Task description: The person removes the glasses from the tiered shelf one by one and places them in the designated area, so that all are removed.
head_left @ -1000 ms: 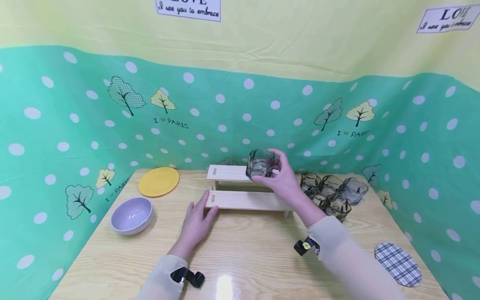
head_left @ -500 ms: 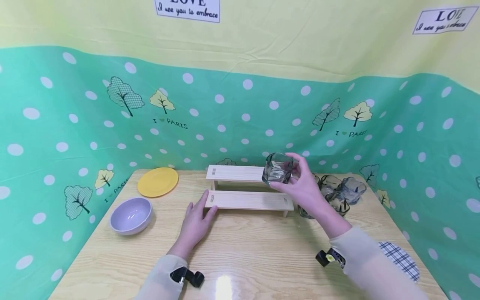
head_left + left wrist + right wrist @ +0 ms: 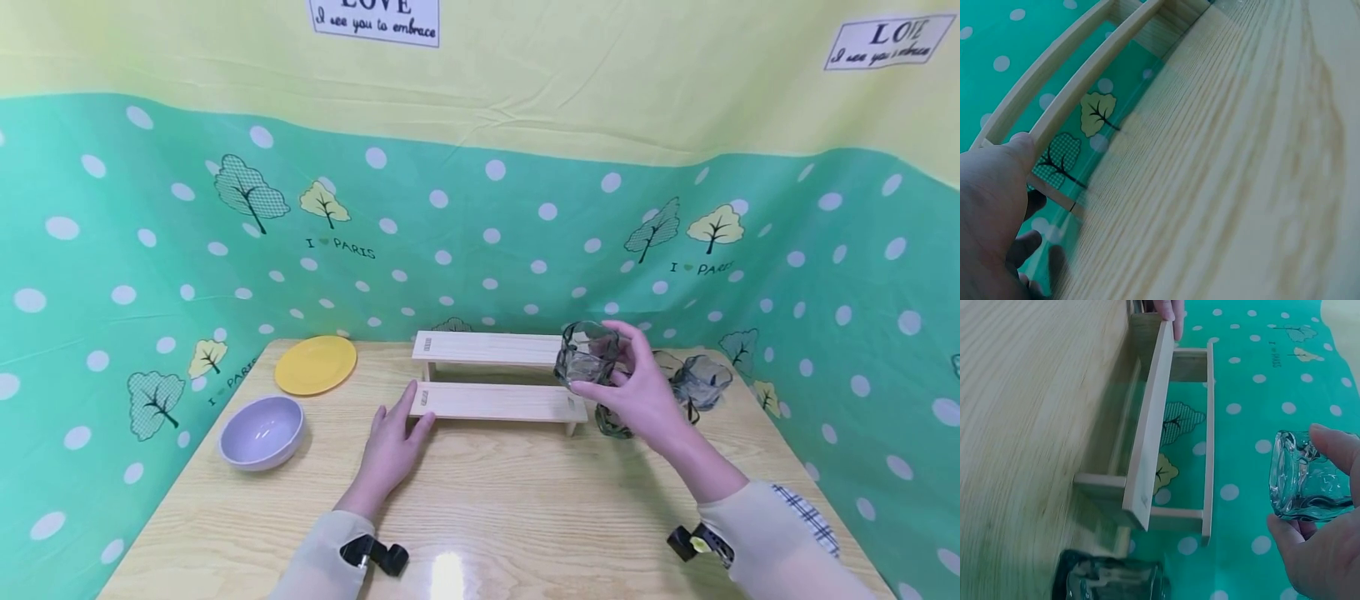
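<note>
My right hand (image 3: 651,402) holds a smoky, see-through drinking glass (image 3: 585,357) between thumb and fingers, raised off the table near the right end of a two-tier wooden rack (image 3: 495,402). In the right wrist view the held glass (image 3: 1307,478) lies sideways across the picture, thumb on one side and fingers on the other. My left hand (image 3: 392,442) grips the left end of the rack's lower shelf, its thumb at the front edge. From the left wrist, the thumb (image 3: 1021,147) shows against the shelf edge. Both shelves are bare.
Similar glasses (image 3: 703,382) cluster right of the rack, partly hidden by my right hand; one glass (image 3: 1110,578) shows close to the rack's end. A purple bowl (image 3: 262,433) and yellow plate (image 3: 315,365) lie left. My right sleeve partly covers a checked mat (image 3: 813,517).
My right hand has carried the glass rightward and lower, from over the upper shelf to the rack's right end. The left hand and the rack have stayed put.
</note>
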